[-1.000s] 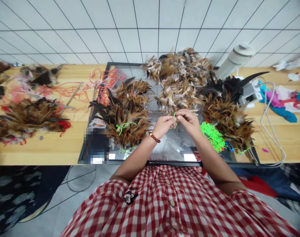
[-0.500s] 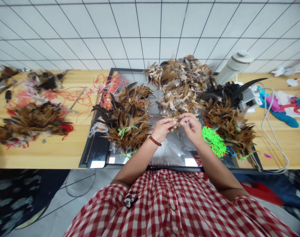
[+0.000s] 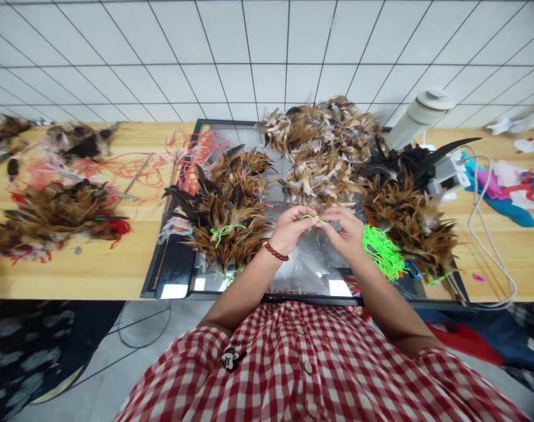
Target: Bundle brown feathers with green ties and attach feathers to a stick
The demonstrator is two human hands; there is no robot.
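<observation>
My left hand [image 3: 293,228], with a beaded bracelet at the wrist, pinches a short green cord [image 3: 310,217]. Opposite it, my right hand [image 3: 343,231] pinches the same cord, fingertips nearly touching the left ones. A small feather may hang under the fingers, too hidden to be sure. Left of my hands lies a brown feather bundle [image 3: 231,205] with a green tie on it. Beside my right wrist sits a heap of bright green cords [image 3: 383,252]. Behind my hands is a loose pile of brown and white feathers [image 3: 323,146].
A dark-framed glass panel [image 3: 302,272] lies under the work. More brown feathers [image 3: 411,223], black feathers [image 3: 394,161], a white bottle [image 3: 418,120] and a white cable [image 3: 490,246] are at right. At left are red strings [image 3: 139,170] and another feather bundle [image 3: 68,211].
More of the green cord now shows, stretched between my fingertips. The fingers of both hands have shifted slightly and remain pinched close together.
</observation>
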